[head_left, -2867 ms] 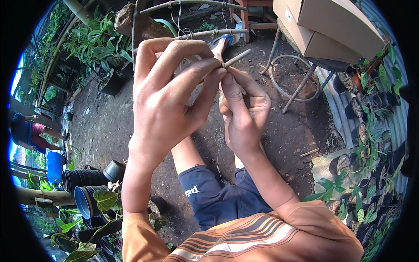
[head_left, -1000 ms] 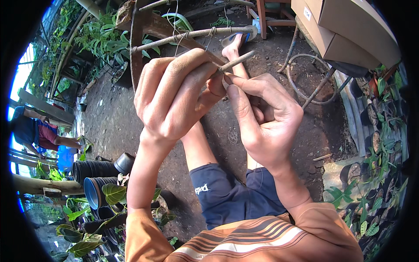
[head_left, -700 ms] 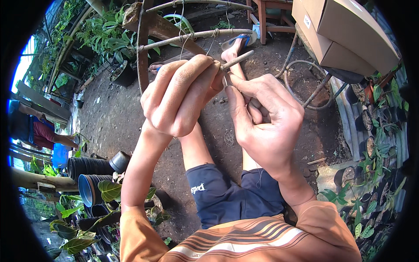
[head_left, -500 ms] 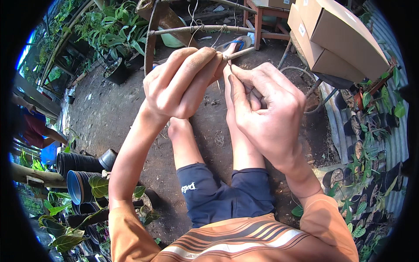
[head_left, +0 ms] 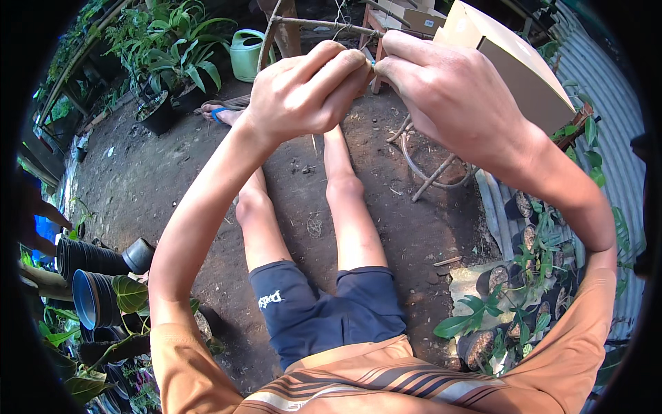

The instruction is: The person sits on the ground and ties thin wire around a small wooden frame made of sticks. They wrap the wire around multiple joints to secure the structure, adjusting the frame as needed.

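My left hand [head_left: 303, 93] and my right hand [head_left: 458, 90] are raised and meet fingertip to fingertip in front of me. Both are closed in a pinch; the fingers cover most of what is between them. A thin strand dangles beneath my left hand. Just beyond the hands is a frame of thin sticks [head_left: 314, 25], with a crosswise piece and thin wire [head_left: 340, 22] twisted around it. Whether the pinched piece joins this frame cannot be seen.
A cardboard box [head_left: 531, 79] stands at the far right, above bent canes [head_left: 431, 181]. A green watering can [head_left: 246, 58] is at the back. Stacked black pots [head_left: 93, 259] line the left; potted plants [head_left: 476, 348] and corrugated sheet metal [head_left: 586, 96] border the right.
My right hand has turned over, back upward, and its elbow has swung outward. Both hands have risen in view. The stick end and strand seen between them earlier are now hidden. The view has shifted.
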`<state>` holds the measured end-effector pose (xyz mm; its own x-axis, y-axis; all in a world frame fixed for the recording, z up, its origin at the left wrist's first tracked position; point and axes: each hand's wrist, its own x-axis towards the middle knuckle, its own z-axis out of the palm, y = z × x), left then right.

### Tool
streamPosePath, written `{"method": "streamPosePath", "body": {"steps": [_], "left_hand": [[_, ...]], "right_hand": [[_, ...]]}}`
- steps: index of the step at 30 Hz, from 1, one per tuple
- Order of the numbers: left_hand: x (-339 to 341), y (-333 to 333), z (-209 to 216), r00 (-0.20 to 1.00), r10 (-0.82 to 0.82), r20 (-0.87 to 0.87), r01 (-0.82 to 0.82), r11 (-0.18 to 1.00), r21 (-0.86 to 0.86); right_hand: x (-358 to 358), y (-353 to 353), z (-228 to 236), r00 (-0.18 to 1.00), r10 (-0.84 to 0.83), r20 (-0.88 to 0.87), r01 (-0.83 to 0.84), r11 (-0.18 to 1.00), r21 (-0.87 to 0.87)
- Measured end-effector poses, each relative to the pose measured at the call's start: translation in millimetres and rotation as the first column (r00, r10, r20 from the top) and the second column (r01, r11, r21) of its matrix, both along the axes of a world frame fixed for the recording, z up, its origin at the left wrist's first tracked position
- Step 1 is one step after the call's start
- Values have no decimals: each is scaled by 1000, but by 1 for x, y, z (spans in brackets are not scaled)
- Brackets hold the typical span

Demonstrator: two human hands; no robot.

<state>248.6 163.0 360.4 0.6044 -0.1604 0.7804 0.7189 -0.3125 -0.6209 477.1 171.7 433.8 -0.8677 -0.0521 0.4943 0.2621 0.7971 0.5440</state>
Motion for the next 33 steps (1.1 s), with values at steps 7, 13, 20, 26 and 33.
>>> {"method": "streamPosePath", "body": {"steps": [7,13,20,26,33], "left_hand": [[7,4,4,998,-38,-47,38,999,-1],[9,-6,-3,987,-135,-91,129,990,-61],[21,-26,-14,988,-153,14,153,973,-174],[27,-34,-17,997,-32,63,45,976,-211],[14,-50,-19,993,51,102,-15,943,-334]], "right_hand": [[4,9,74,932,12,363,76,971,-229],[-19,47,84,906,270,325,89,628,-773],[-17,64,74,927,57,371,312,430,-847],[-29,70,67,922,51,384,294,554,-779],[-35,68,67,925,149,351,210,569,-795]]}}
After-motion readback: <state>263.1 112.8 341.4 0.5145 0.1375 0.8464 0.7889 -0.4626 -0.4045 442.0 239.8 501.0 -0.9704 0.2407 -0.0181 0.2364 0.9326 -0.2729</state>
